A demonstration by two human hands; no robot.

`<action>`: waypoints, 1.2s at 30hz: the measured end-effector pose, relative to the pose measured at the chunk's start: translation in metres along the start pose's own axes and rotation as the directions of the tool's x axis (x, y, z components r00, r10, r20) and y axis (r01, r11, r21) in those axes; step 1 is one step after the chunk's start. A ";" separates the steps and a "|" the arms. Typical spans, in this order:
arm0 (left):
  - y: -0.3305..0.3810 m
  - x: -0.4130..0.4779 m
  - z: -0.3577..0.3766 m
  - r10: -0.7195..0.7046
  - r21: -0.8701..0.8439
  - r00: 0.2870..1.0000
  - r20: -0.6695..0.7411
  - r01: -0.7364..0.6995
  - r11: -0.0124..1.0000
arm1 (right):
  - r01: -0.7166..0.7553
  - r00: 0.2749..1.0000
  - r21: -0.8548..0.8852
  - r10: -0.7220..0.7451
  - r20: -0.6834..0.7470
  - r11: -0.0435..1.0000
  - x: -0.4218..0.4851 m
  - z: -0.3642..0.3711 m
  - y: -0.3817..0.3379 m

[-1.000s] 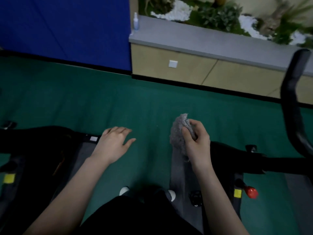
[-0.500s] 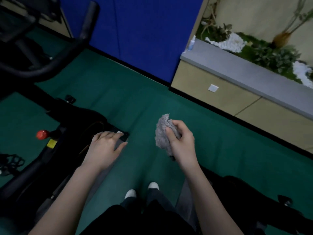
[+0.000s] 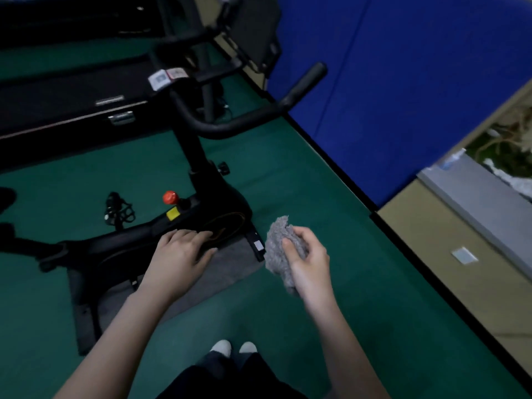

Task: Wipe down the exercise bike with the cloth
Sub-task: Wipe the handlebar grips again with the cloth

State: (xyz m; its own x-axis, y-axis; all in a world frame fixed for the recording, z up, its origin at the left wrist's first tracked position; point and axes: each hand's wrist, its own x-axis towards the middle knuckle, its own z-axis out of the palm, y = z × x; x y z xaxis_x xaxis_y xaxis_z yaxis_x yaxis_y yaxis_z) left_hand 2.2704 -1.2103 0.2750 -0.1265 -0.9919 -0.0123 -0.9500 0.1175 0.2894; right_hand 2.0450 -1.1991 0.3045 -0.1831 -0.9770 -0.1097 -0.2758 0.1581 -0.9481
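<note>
Green carpet [image 3: 302, 182] lies open between the black exercise bike [image 3: 201, 220] on its grey mat [image 3: 233, 266] and the blue wall panel [image 3: 403, 82]. Over that strip, the right hand [image 3: 309, 264] grips a bunched grey cloth [image 3: 277, 243] just clear of the bike. The left hand [image 3: 178, 254] has its fingers straight and is over the frame's near edge; whether it touches is unclear.

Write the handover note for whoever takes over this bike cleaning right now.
Left hand: open, fingers straight, over the lower frame of the exercise bike; contact unclear.
Right hand: grips the bunched grey cloth in the air to the right of the bike, not touching it.
The bike stands on a grey mat on the green floor; its handlebar and red knob are in view.
Done: nothing visibly wiped.
Left: bring the cloth to the bike and wipe the frame, handlebar and the rest.
</note>
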 end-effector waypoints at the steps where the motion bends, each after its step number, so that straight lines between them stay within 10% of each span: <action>1: -0.002 -0.001 0.000 -0.018 0.004 1.000 -0.010 0.018 1.000 | 0.008 1.000 0.001 -0.008 0.022 1.000 0.004 0.002 -0.002; 13: -0.050 0.000 -0.003 -0.149 -0.003 0.989 -0.006 0.149 0.989 | -0.001 0.989 -0.038 0.007 0.145 0.999 0.038 0.045 -0.007; 36: -0.275 0.063 -0.016 0.071 -0.100 0.971 0.228 -0.049 0.994 | -0.051 0.990 -0.227 0.018 -0.141 0.973 0.019 0.258 -0.063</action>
State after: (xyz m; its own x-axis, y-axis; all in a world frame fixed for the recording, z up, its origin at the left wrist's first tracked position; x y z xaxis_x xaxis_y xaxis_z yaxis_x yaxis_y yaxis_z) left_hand 2.5287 -1.3062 0.2101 -0.2552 -0.9438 -0.2100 -0.9092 0.1603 0.3842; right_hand 2.3027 -1.2644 0.2849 -0.3197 -0.9438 -0.0839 -0.4732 0.2357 -0.8488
